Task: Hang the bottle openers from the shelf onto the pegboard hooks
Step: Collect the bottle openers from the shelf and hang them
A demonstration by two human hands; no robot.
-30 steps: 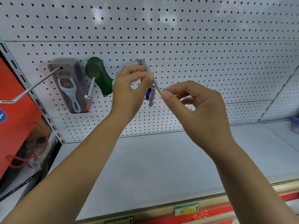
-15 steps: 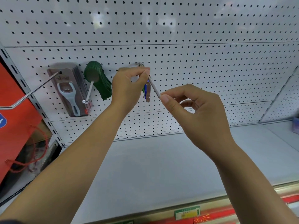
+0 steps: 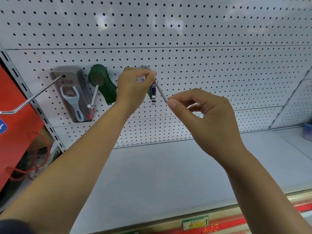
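Left hand raised to the white perforated metal pegboard, thumb and forefinger curled into a tight pinch. Right at those fingers sits the ring end of the small blue and silver metal keychain bottle openers, which hang straight down just below the pinch, off the thin white metal peg hook. We see a sliver of green behind the blue one; how many pieces hang there we cannot tell. The peg hook slants from the left fingers down toward the right hand, whose thumb and forefinger grip its free tip, the other fingers loosely curled behind. The two pinches are near each other, joined only by the hook's shaft. Beyond the back of the left hand, away from the right, a stack of dark green flat oval pieces hangs on a short hook; further out the same way, grey cardboard packs holding a white plastic-handled opener hang on a long grey wire hook that juts toward us. Past that, a red paper bag with cord handles. Below both wrists lies the pale grey shelf, with a green and yellow price label on its front edge.
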